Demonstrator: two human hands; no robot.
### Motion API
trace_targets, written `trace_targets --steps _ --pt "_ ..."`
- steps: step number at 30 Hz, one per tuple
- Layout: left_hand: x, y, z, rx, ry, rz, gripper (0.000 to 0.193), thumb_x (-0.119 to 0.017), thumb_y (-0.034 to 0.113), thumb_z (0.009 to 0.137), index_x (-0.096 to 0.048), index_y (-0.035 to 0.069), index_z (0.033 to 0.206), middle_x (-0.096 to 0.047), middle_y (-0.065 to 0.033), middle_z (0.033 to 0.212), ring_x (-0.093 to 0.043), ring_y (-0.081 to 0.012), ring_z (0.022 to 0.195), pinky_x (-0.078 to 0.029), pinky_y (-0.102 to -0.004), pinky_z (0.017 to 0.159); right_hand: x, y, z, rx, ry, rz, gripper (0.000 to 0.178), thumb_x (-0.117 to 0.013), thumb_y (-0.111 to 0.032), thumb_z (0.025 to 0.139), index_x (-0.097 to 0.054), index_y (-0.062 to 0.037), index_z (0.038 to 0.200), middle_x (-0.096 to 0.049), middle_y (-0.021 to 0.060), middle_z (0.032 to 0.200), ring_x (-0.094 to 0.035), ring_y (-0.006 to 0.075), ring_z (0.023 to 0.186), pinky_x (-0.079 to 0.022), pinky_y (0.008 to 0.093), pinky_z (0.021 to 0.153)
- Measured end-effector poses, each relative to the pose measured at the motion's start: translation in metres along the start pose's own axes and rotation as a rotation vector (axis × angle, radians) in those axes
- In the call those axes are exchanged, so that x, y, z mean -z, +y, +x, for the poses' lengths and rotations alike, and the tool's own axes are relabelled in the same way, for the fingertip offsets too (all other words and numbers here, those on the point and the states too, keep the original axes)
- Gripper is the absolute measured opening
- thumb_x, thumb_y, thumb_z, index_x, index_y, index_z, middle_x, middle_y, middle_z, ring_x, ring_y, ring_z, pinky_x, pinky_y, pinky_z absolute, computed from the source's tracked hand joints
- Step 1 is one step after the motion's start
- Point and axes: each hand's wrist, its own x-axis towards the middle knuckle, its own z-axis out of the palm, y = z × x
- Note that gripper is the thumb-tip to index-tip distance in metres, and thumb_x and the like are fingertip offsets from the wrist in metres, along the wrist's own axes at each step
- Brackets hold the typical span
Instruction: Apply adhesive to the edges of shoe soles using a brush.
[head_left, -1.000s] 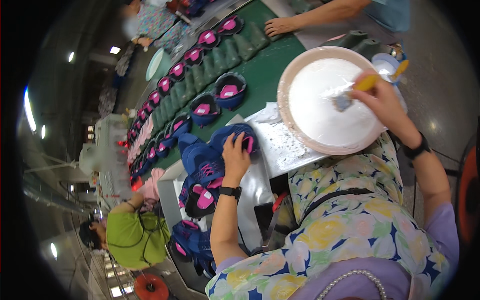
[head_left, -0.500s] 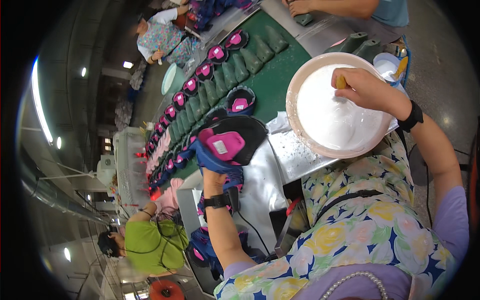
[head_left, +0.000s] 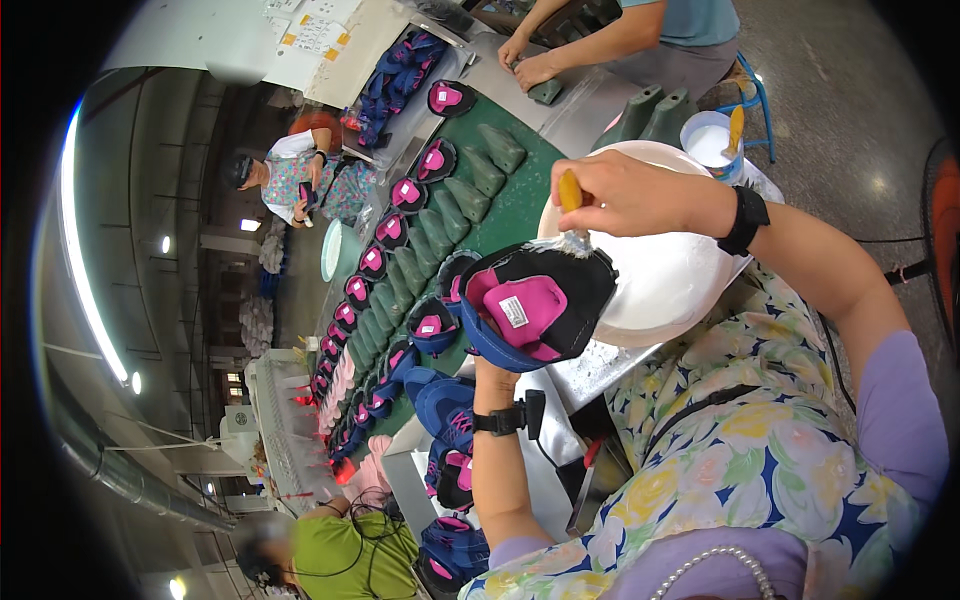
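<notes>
My left hand (head_left: 494,384), mostly hidden behind the piece, holds up a blue and black shoe upper (head_left: 590,300) with its pink insole side facing me. In my right hand (head_left: 640,195) is a brush (head_left: 570,192) with a yellow handle. Its white-coated bristles touch the black edge of the upper. Just behind and to the right stands a wide pale pink basin (head_left: 640,341) of white liquid, partly covered by my right hand and the upper.
Rows of uppers (head_left: 408,193) and green shoe lasts (head_left: 432,232) line a green conveyor (head_left: 540,160). More blue uppers (head_left: 440,400) lie by my left forearm. Beyond the basin are a small bucket (head_left: 708,142) with another brush and a co-worker's hands (head_left: 535,66) on a green last.
The brush has come out of the basin and moved left onto the upper's edge. My left hand has brought the upper rightward, toward the basin. The whole view has shifted.
</notes>
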Motion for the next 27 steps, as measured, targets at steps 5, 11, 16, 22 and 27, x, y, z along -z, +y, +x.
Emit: trace_targets --steps 5,11,16,22,27 --pt "-0.001 -0.018 -0.007 -0.199 0.109 0.079 0.047 -0.058 0.014 0.097 -0.047 0.004 0.140 -0.058 -0.0155 0.132 -0.062 -0.0314 0.115 -0.050 -0.0430 0.102 -0.012 0.009 -0.007 -0.120 0.109 -0.042 0.032 -0.071 -0.026 0.086 -0.054 0.0019 0.088 -0.062 0.0183 0.069 -0.064 0.0355 0.068 -0.049 0.0410 0.065" --pt "-0.008 -0.039 -0.012 -0.552 0.283 0.443 0.046 -0.059 0.013 0.096 -0.048 0.003 0.139 -0.058 -0.0165 0.131 -0.061 -0.0329 0.115 -0.049 -0.0435 0.102 -0.026 0.016 -0.007 -0.329 0.203 0.010 0.039 -0.071 -0.029 0.082 -0.057 0.0063 0.090 -0.066 0.0229 0.077 -0.067 0.0356 0.073 -0.052 0.0392 0.068" --pt "-0.009 -0.046 -0.014 -0.858 0.420 0.669 0.045 -0.060 0.013 0.095 -0.050 0.002 0.138 -0.058 -0.0173 0.130 -0.061 -0.0342 0.115 -0.049 -0.0439 0.102 -0.044 0.015 -0.015 -0.455 0.212 0.128 0.042 -0.070 -0.033 0.083 -0.060 0.0072 0.092 -0.069 0.0221 0.082 -0.070 0.0316 0.074 -0.054 0.0371 0.067" --pt "-0.010 -0.034 -0.016 -1.193 0.393 0.917 0.049 -0.072 0.013 0.086 -0.056 0.001 0.131 -0.062 -0.0181 0.119 -0.063 -0.0330 0.108 -0.051 -0.0429 0.096 -0.061 0.008 -0.024 -0.495 0.178 0.195 0.043 -0.071 -0.034 0.084 -0.062 0.0074 0.093 -0.069 0.0200 0.077 -0.070 0.0274 0.069 -0.055 0.0338 0.064" --pt "-0.011 -0.018 -0.019 -1.262 0.381 1.125 0.056 -0.076 0.015 0.084 -0.053 -0.003 0.132 -0.062 -0.0159 0.121 -0.061 -0.0303 0.110 -0.047 -0.0418 0.099 -0.064 -0.003 -0.033 -0.515 0.147 0.435 0.036 -0.072 -0.028 0.087 -0.061 0.0052 0.094 -0.069 0.0119 0.077 -0.066 0.0156 0.063 -0.053 0.0281 0.058"
